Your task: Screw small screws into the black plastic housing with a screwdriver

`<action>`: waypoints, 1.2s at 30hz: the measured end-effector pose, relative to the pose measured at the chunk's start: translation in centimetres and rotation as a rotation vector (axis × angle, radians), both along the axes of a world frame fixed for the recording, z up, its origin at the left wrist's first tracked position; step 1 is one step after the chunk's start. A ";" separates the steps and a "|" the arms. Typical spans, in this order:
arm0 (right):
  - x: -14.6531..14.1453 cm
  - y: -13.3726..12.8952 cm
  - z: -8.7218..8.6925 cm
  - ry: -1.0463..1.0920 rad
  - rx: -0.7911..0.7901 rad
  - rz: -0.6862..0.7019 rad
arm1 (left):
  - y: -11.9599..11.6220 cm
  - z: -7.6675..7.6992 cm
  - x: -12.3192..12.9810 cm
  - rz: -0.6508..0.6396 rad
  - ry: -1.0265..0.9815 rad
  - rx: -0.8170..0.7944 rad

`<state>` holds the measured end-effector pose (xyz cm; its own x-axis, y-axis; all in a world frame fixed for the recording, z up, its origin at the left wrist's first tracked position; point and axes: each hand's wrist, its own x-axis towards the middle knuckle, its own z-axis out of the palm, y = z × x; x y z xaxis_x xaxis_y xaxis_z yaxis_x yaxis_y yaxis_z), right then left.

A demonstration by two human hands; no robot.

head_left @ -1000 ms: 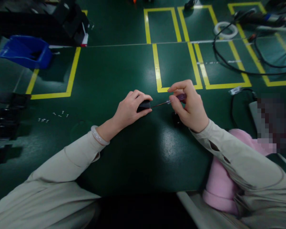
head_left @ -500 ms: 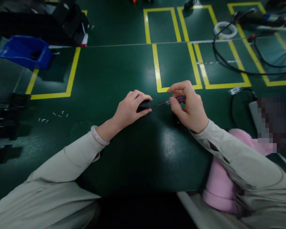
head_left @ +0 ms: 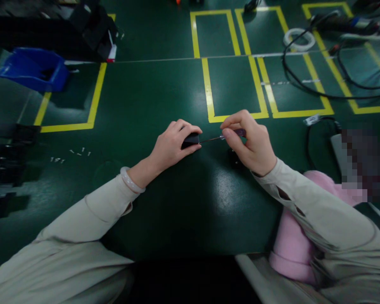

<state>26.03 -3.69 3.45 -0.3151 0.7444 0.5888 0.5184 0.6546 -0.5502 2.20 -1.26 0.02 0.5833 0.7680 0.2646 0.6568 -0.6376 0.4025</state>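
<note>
screwdriver [head_left: 213,139] and black block [head_left: 190,140] met near the middle of the bench [head_left: 171,202], the thin shaft reaching the block's right-hand end. the left grip [head_left: 174,142] was clasped around the block, fingers over the far side and thumb along the near one, while the right grip [head_left: 253,143] pinched the purplish handle [head_left: 240,133] between thumb and fingers. done well, the step in hand seemed to ask for a shaft kept square to that end, steady pressure along its line and small, even turns; a slanted tip would probably have slipped, and the left thumb lay close enough to it to need care. the block likely wanted firm bracing against twist. what sat at the tip was too small to tell, and the left grip covered much of the block. a dark part [head_left: 233,158] was half hidden beneath the right grip, its form unclear. loose screws [head_left: 57,160] off to the left were blurred, and black pieces [head_left: 6,156] beyond them ran out of view.
</note>
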 end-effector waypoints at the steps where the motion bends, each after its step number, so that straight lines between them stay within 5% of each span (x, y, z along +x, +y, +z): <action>1: 0.0 0.0 0.0 -0.006 -0.002 0.000 | 0.0 0.0 0.0 -0.001 -0.005 -0.001; 36: 0.0 0.0 -0.1 0.013 -0.035 -0.002 | 0.1 -0.1 0.0 -0.003 0.003 0.005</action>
<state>26.04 -3.69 3.31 -0.3063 0.7650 0.5665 0.5125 0.6340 -0.5791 2.17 -1.20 -0.05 0.5864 0.7648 0.2668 0.6561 -0.6417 0.3972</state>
